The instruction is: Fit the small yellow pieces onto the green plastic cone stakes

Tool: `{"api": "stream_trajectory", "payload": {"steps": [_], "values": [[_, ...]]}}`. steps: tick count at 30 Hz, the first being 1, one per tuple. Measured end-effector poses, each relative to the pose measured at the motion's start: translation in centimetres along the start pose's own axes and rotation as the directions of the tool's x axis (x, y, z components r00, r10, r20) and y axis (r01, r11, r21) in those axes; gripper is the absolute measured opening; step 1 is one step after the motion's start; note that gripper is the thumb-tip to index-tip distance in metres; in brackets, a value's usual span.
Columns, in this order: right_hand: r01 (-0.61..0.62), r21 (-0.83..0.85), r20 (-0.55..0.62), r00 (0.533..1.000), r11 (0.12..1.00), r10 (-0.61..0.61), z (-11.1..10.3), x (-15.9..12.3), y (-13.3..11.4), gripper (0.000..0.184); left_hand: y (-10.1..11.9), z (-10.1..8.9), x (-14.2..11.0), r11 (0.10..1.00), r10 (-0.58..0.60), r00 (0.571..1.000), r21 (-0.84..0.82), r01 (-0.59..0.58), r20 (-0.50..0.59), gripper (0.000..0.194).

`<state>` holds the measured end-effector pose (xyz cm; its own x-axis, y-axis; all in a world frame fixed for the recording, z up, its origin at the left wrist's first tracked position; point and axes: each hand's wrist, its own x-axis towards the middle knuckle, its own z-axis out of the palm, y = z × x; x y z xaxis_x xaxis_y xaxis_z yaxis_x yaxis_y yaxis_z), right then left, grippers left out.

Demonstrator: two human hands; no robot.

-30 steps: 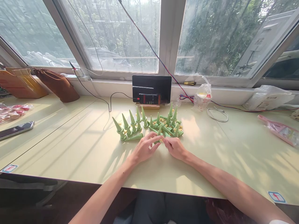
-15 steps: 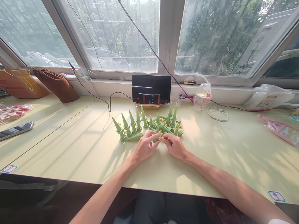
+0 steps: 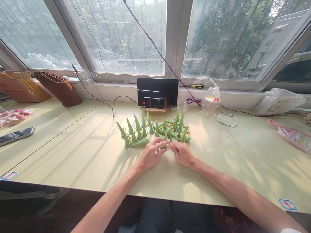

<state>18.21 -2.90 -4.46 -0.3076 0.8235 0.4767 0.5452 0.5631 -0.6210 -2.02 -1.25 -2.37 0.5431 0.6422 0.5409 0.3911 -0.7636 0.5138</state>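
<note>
My left hand [image 3: 153, 152] is closed around the base of a green plastic spike [image 3: 165, 135], which points upward. Right beside it, my right hand [image 3: 182, 153] pinches a small yellow piece [image 3: 168, 145] against the side of that spike; fingers partly cover both. To the left, several green spikes [image 3: 131, 130] stand upright in a row on their collars. One more spike [image 3: 140, 142] lies flat near my left hand. Just behind my hands is a heap of loose green parts [image 3: 173, 133], with small yellow pieces scattered among them and some spikes upright.
A black tablet [image 3: 155, 84] with a phone [image 3: 153, 103] before it stands at the back. A bagged cup [image 3: 210, 102] and a coiled white cable [image 3: 226, 119] lie right of it. Another phone [image 3: 17, 136] rests far left, a pink item [image 3: 289, 134] far right.
The held spike has tilted slightly to the right. My right hand has shifted a little, its fingers curling tighter at the yellow piece. The rest stays the same.
</note>
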Motion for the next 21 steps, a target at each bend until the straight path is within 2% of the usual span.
{"api": "stream_trajectory", "payload": {"steps": [8, 12, 21], "values": [[-0.050, 0.026, 0.001, 0.999, 0.998, 0.050, -0.04, 0.17, -0.33, 0.043, 0.02, 0.06, 0.10, 1.000, -0.013, 1.000, -0.001, 0.013, -0.010, 0.033], [-0.097, 0.075, -0.047, 0.994, 0.992, 0.100, -0.13, 0.33, -0.66, 0.033, 0.07, 0.14, 0.28, 0.999, -0.049, 0.998, -0.016, 0.048, -0.035, 0.032], [-0.082, 0.087, -0.051, 0.995, 0.993, 0.086, 0.38, 0.13, 0.07, 0.028, 0.01, 0.10, 0.19, 0.998, -0.069, 0.998, -0.004, 0.069, -0.012, 0.033]]}}
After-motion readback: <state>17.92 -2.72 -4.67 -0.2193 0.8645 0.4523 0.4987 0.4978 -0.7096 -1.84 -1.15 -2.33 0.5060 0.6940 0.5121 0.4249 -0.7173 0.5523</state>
